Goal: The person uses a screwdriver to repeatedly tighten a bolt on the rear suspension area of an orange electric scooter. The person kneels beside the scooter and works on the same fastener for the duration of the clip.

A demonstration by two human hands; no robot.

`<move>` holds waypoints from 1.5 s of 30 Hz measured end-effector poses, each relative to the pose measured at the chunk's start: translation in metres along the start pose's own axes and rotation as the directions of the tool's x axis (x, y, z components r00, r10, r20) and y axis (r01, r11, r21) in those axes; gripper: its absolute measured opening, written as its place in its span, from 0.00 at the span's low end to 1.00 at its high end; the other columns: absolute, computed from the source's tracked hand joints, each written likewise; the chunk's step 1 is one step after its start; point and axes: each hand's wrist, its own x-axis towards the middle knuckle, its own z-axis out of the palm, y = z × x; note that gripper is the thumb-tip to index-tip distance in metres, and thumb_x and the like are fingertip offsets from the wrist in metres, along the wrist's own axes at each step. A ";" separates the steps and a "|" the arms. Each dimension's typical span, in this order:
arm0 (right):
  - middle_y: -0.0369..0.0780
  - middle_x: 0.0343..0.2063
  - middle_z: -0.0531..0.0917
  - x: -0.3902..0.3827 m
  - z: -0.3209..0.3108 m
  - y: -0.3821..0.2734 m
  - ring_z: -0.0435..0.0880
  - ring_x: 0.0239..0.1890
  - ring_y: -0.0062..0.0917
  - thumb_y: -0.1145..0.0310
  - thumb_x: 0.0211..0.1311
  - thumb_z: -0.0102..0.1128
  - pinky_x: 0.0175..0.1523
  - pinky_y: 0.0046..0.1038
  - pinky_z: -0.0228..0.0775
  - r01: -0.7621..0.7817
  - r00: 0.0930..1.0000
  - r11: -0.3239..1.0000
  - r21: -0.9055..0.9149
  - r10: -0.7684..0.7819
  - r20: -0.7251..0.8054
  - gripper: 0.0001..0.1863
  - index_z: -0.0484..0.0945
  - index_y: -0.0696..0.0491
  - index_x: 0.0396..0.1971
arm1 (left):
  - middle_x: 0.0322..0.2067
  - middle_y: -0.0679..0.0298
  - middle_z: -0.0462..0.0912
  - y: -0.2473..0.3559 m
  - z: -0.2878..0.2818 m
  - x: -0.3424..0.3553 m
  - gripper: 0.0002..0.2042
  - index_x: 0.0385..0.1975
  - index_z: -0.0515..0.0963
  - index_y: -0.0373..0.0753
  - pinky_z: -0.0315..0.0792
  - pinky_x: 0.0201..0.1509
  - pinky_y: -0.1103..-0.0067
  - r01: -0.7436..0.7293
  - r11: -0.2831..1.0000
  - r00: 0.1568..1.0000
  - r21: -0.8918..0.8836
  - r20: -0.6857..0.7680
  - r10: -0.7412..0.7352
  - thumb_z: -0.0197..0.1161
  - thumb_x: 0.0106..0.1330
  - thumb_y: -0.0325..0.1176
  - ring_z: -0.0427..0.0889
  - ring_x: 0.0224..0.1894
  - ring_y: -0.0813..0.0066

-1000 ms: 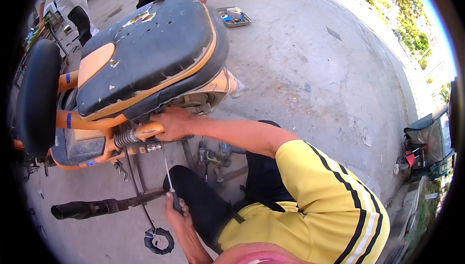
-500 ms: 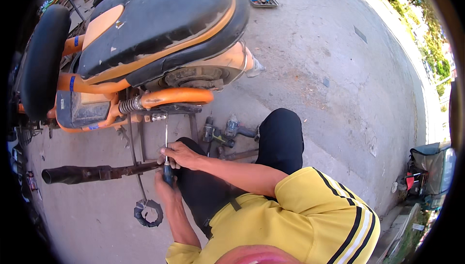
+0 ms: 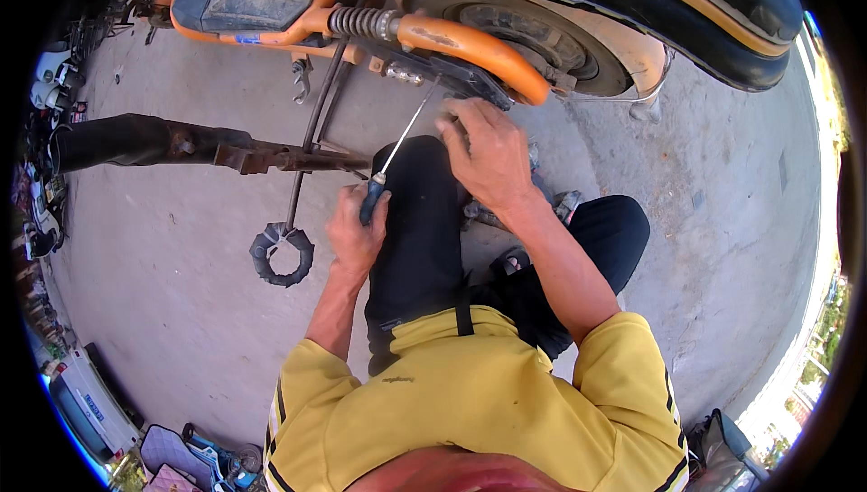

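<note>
My left hand point(image 3: 357, 230) is closed around the dark blue handle of a screwdriver point(image 3: 375, 189). Its thin metal shaft slants up and right, with the tip at the dark underside part point(image 3: 465, 76) below the orange tube of an orange scooter point(image 3: 474, 49). Close to the tip, on its right, is my right hand point(image 3: 492, 153), off the screwdriver. Its fingers are loosely bent, with a gap at the thumb and nothing visible in them. Whether the fingertips touch the dark part, I cannot tell.
A rusty dark pipe point(image 3: 144, 141) extends leftward from beside my knee. A long rod point(image 3: 316, 117) ends in a black wrapped ring point(image 3: 282, 254) on the concrete ground. Power tools lie partly hidden between my legs. The scooter's rear wheel point(image 3: 533, 36) stands beyond my right hand.
My right hand has let go of the screwdriver shaft and moved right. The screwdriver, upright before, now slants to the right in my left hand. The whole view has shifted.
</note>
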 end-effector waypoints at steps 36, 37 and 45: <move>0.49 0.34 0.89 0.085 -0.018 0.054 0.88 0.41 0.47 0.57 0.50 0.68 0.49 0.44 0.81 -0.063 0.994 0.966 -0.252 0.083 0.071 0.26 0.82 0.50 0.51 | 0.28 0.64 0.78 0.002 -0.003 0.009 0.09 0.33 0.76 0.36 0.65 0.22 0.79 0.595 0.575 0.769 -0.561 0.191 -0.609 0.73 0.66 0.28 0.77 0.24 0.75; 0.49 0.34 0.89 0.085 -0.019 0.054 0.88 0.41 0.47 0.57 0.50 0.68 0.49 0.44 0.81 -0.052 0.995 0.965 -0.256 0.072 0.067 0.26 0.82 0.50 0.51 | 0.28 0.65 0.78 0.004 -0.008 0.015 0.09 0.33 0.77 0.37 0.62 0.20 0.81 0.705 0.288 0.622 -0.648 0.369 -0.691 0.72 0.68 0.30 0.76 0.23 0.78; 0.46 0.50 0.83 0.072 -0.025 0.052 0.81 0.54 0.47 0.63 0.53 0.71 0.57 0.43 0.75 0.046 0.997 0.987 -0.152 -0.056 -0.061 0.28 0.79 0.50 0.56 | 0.27 0.66 0.78 0.006 -0.009 0.031 0.11 0.37 0.78 0.38 0.56 0.18 0.86 0.797 -0.065 0.403 -0.601 0.608 -0.684 0.68 0.73 0.39 0.70 0.18 0.85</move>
